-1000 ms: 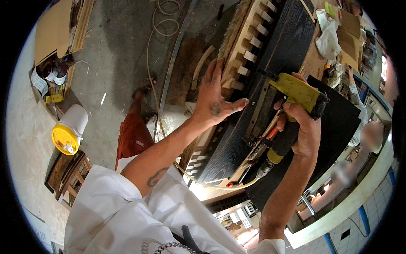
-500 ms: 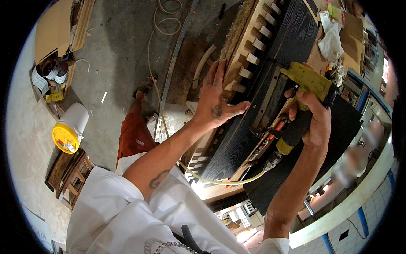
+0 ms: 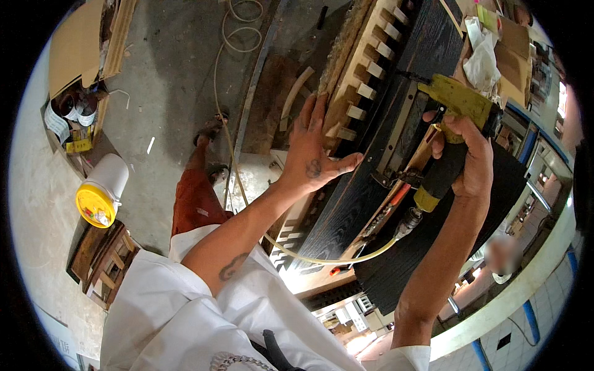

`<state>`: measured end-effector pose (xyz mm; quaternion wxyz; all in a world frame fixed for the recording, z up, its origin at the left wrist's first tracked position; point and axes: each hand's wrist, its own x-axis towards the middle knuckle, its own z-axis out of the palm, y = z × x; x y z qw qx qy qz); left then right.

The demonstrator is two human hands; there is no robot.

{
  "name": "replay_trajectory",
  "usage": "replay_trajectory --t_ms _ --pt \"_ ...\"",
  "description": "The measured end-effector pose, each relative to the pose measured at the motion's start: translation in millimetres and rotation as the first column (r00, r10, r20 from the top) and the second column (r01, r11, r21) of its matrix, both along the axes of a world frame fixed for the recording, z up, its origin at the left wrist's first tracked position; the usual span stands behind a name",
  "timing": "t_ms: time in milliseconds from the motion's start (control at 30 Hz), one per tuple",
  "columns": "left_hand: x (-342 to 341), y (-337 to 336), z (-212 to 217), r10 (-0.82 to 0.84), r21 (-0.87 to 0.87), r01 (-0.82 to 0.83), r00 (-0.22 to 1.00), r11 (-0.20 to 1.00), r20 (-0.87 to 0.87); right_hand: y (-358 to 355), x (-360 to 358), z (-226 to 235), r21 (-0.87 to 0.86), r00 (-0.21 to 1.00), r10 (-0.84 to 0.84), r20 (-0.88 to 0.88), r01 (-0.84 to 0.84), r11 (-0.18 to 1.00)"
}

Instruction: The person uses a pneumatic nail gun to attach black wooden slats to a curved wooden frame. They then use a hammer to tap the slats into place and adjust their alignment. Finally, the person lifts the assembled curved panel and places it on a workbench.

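Grey concrete floor w/ white bucket, yellow lid, cardboard box, coiled hose.

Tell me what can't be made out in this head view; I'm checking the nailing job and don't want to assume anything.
- Nose of the yellow nail gun: too small to tell whether it touches the dark panel.
- Right hand: trigger finger hidden behind the grip.
- Left hand: its palm covers the wooden slat frame beneath.
- Air hose: far end cut off at the top edge.
- Figure at the lower right: blurred.
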<state>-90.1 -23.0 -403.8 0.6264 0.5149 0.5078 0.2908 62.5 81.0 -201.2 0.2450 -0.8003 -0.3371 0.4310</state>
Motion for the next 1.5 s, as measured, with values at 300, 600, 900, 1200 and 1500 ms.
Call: replay_trajectory --t_ms 300,600,900,1200,1500 --pt "-1.6 0.6 5.4 -0.001 0.011 0.001 1.0 1.0 -0.021 1.1 0.5 2.0 0.011 0.999 0.025 -0.032 -0.024 1.0" --pt "-3.1 1.9 6.0 -0.004 -0.019 0.005 1.0 1.0 0.012 7.7 2.3 2.1 0.026 0.999 0.032 -0.029 -0.031 0.999" --pt "-3.6 7.2 11.5 -0.013 -0.037 0.011 0.999 0.999 -0.04 37.6 23.3 -2.0 0.003 0.998 0.051 -0.03 -0.051 0.999" --pt "-6.4 5.8 15.8 -0.009 -0.073 0.008 1.0 0.997 -0.006 35.2 17.5 3.9 0.002 0.999 0.028 -0.021 -0.028 1.0" --pt "-7.6 19.9 22.6 -0.077 -0.158 0.082 0.996 0.984 0.04 -87.7 -17.7 50.1 0.186 0.975 -0.106 -0.194 0.143 0.972"
